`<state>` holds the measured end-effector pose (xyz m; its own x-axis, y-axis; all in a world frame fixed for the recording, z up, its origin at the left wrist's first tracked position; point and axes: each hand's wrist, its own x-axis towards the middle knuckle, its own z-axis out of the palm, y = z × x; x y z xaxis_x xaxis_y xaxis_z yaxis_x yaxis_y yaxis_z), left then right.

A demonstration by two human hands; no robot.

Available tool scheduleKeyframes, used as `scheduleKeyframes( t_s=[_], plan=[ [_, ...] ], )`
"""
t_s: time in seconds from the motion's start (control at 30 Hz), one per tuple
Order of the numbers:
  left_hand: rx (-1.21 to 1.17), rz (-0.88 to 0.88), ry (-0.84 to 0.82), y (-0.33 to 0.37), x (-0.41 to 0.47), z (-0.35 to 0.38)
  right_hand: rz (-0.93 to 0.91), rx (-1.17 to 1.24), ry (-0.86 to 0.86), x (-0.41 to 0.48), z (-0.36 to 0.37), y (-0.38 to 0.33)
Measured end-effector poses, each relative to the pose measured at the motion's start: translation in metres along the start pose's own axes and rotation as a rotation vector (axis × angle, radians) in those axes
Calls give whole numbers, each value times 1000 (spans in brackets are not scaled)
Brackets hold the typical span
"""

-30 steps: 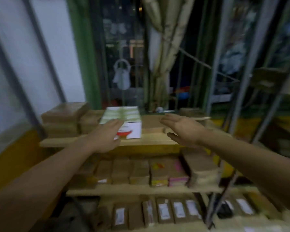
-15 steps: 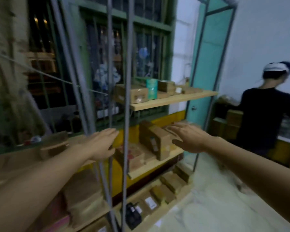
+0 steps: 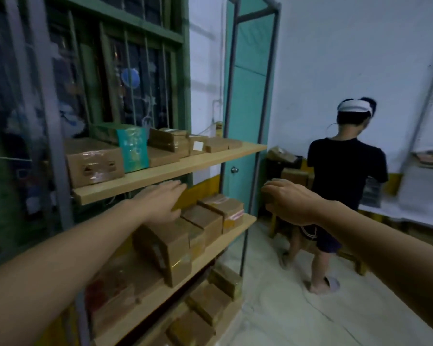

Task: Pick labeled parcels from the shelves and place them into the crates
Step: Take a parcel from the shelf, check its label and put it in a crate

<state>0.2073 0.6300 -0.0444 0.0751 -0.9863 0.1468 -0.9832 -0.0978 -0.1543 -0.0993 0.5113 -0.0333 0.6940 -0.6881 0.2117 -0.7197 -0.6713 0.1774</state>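
My left hand [image 3: 161, 203] stretches forward with straight fingers, empty, just under the upper wooden shelf [image 3: 175, 168] and above brown parcels [image 3: 208, 218] on the middle shelf [image 3: 225, 239]. My right hand [image 3: 289, 202] hovers in the air to the right of the rack, fingers loosely bent downward, holding nothing. More taped cardboard parcels [image 3: 94, 159] and a teal packet [image 3: 133, 148] stand on the upper shelf. No crate is in view.
A metal-framed rack [image 3: 250, 136] stands against a barred window and teal door [image 3: 245, 116]. A person in a black shirt [image 3: 345, 176] stands with their back to me beside stacked boxes and a white table [image 3: 385, 211]. Pale floor [image 3: 285, 308] lies between us.
My view has swung from the shelf with a green-and-white box to a rack farther right. Both hands stay outstretched and empty; the other person now appears nearer the middle.
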Motion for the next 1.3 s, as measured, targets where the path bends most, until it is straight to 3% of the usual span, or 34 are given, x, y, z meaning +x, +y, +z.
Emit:
scheduleKeyframes(
  t_s=[0.33, 0.53, 0.9, 1.07, 1.3],
  plan=[
    [42, 116, 14, 3, 235, 2, 85, 3, -24, 123, 42, 140],
    [-12, 97, 14, 20, 341, 19, 83, 49, -19, 205, 80, 222],
    [40, -142, 70, 75, 487, 35, -287, 115, 106, 400, 158, 342],
    [10, -294, 38, 80, 521, 39, -437, 267, 182, 471, 157, 359],
    [-57, -495, 116, 79, 560, 57, -584, 408, 205, 528, 192, 365]
  ],
)
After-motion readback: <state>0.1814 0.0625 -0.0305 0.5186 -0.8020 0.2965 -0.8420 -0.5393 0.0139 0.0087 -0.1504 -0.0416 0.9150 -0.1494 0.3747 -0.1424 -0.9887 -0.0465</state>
